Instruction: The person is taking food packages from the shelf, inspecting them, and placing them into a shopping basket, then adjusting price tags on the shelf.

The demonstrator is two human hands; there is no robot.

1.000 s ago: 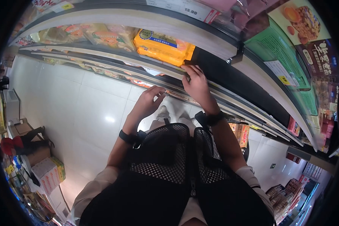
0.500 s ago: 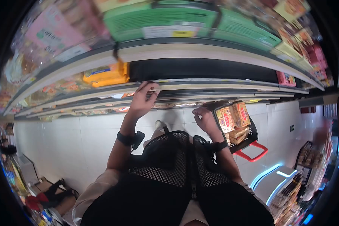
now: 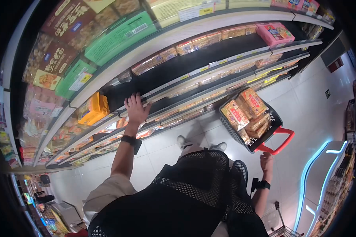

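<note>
**A:** Where are the hands?

**B:** Well apart. The left hand (image 3: 136, 108) lies flat with its fingers spread on the front lip of a dark shelf (image 3: 209, 55) (gripping nothing). The right hand (image 3: 266, 162) hangs low on the right, just beside the red handle (image 3: 283, 143) of a basket (image 3: 230, 130). I cannot tell whether its fingers are curled or touch the handle.

**A:** And around them?

**B:** A yellow pack (image 3: 93, 108) sits on the shelf just left of the left hand. The basket stands on the white floor (image 3: 166, 148) near the lowest shelves, full of red-and-orange packets (image 3: 245, 108). On the far shelves are green bags (image 3: 118, 33) and a pink box (image 3: 275, 33).
</note>
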